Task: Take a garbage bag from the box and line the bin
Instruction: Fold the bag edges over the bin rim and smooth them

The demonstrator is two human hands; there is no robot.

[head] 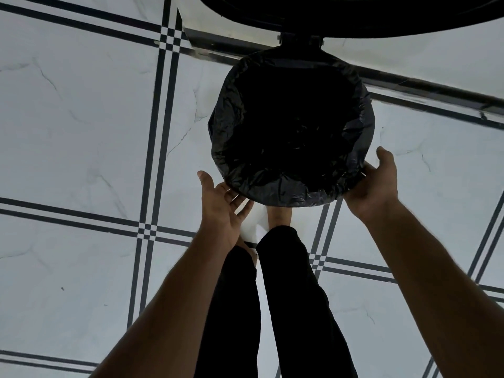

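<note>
I look straight down into a round bin [366, 110] standing on the floor. A black garbage bag [275, 188] lines it, its crinkled edge folded outward over the rim all around. The bin's dark lid [354, 17] stands raised at the far side. My left hand [221, 208] is at the near left of the rim, palm toward the bin, fingers spread and holding nothing. My right hand [377, 184] cups the near right of the rim against the folded bag edge, thumb raised apart; its fingers are hidden under the rim. No box of bags is in view.
The floor is pale marble tile with dark double stripes [156, 132]. My legs in black trousers [289, 296] and a bare foot [279, 215] stand just in front of the bin. A dark threshold strip [436, 91] runs behind the bin.
</note>
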